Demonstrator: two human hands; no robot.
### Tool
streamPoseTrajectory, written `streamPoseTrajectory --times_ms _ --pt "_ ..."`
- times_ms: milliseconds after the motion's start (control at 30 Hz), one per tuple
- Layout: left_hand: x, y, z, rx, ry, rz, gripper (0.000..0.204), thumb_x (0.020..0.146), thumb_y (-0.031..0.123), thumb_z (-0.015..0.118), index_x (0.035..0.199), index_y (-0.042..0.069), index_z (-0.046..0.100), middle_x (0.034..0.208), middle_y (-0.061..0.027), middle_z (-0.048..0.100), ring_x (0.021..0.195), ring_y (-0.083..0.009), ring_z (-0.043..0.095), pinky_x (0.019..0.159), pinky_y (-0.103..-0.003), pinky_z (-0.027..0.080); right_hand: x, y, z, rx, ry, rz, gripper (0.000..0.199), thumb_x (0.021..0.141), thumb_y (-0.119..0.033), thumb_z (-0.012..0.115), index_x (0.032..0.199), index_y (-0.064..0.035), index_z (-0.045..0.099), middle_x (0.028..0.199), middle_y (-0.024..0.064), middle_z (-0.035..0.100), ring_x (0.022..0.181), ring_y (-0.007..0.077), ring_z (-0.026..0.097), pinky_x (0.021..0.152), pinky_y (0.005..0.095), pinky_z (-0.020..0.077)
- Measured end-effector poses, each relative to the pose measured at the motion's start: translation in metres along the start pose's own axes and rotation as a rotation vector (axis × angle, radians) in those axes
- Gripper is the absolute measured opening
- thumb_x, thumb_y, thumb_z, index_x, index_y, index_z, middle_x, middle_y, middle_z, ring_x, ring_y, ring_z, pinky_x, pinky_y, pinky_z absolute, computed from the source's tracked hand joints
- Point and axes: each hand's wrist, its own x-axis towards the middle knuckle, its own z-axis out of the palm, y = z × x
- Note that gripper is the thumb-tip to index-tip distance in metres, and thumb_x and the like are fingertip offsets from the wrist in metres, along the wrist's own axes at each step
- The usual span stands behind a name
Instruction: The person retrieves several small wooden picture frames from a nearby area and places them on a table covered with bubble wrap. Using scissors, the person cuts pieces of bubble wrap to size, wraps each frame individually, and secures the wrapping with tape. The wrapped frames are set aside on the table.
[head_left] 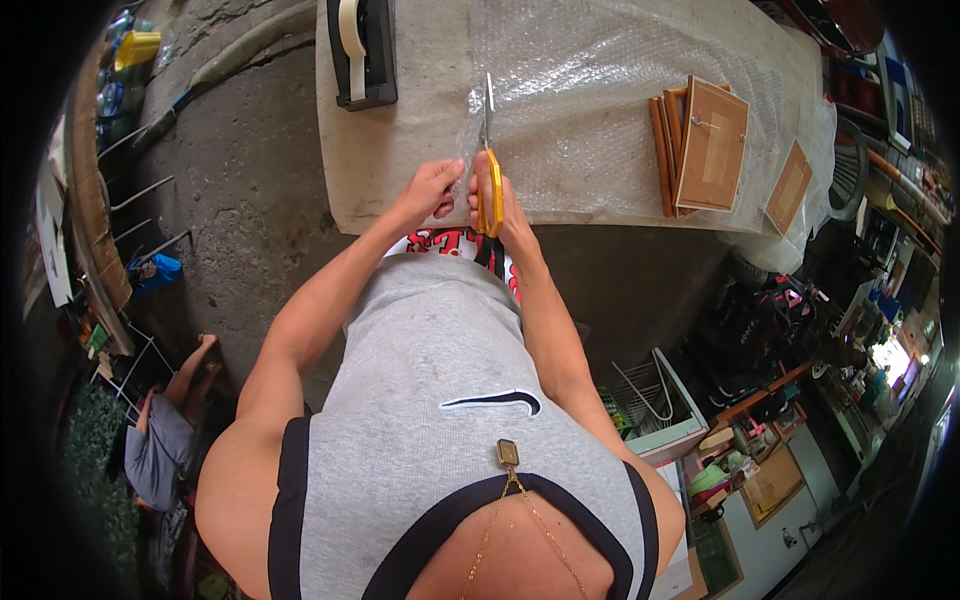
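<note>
The scissors (496,185) were in the right hand (514,214), whose fingers were closed around the yellow handles. Their long axis ran almost straight away from the body, so the blades lay directly ahead of that hand, tips outermost. The bubble wrap (590,135) spread ahead of and to the right of the same hand, and its left edge ran nearly in line with the blades; that alignment of blade and edge was the relation that counted most. Whether the edge sat between the blades or just beside them was too fine to tell at this angle.

The left hand (432,190), just left of the scissors, was curled with thumb and fingers pinched on the near end of the wrap's edge. The right hand was the nearer of the two to the wrap's broad sheet.

Farther out, a stack of wooden frames (712,150) and a single frame (789,187) lay to the right of the right hand, and a black tape dispenser (380,85) stood ahead and left of the left hand on the table (425,120).
</note>
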Motion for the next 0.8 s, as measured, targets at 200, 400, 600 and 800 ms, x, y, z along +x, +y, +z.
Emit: streamPoseTrajectory --times_ms 200,400,600,800 --pt "-0.008 -0.003 0.003 -0.001 -0.007 0.0 0.038 0.096 0.044 0.049 0.076 0.013 0.046 0.062 0.0056 0.037 0.046 -0.0053 0.035 0.04 -0.022 0.029 -0.003 -0.001 -0.007 -0.008 -0.01 -0.007 0.07 0.076 -0.078 0.049 0.074 -0.008 0.05 0.061 -0.0025 0.046 0.048 0.0068 0.048 0.043 0.0216 0.0429" --pt "-0.008 -0.003 0.002 -0.02 0.006 0.015 0.036 0.096 0.043 0.049 0.076 0.014 0.045 0.061 0.0062 0.035 0.045 -0.0054 0.033 0.04 -0.022 0.029 0.006 -0.01 -0.011 -0.077 0.0 0.017 0.064 0.078 -0.078 0.046 0.074 -0.0137 0.047 0.059 -0.0043 0.046 0.046 0.0073 0.047 0.041 0.0215 0.0407" --pt "-0.01 -0.001 0.001 -0.018 -0.011 0.009 0.035 0.097 0.041 0.047 0.076 0.013 0.045 0.061 0.0059 0.035 0.045 -0.0052 0.033 0.039 -0.022 0.029 0.016 -0.02 -0.002 -0.017 0.022 -0.001 0.073 0.073 -0.081 0.048 0.072 -0.0089 0.05 0.058 -0.0019 0.047 0.043 0.0082 0.048 0.039 0.0223 0.04" --pt "-0.011 0.002 0.0 -0.042 0.014 0.019 0.036 0.099 0.038 0.046 0.074 0.011 0.045 0.06 0.0049 0.036 0.044 -0.0058 0.033 0.038 -0.023 0.03 0.022 -0.032 -0.005 -0.063 0.025 0.01 0.074 0.072 -0.082 0.049 0.074 -0.0084 0.051 0.058 -0.0016 0.047 0.043 0.0091 0.048 0.038 0.0227 0.0404"
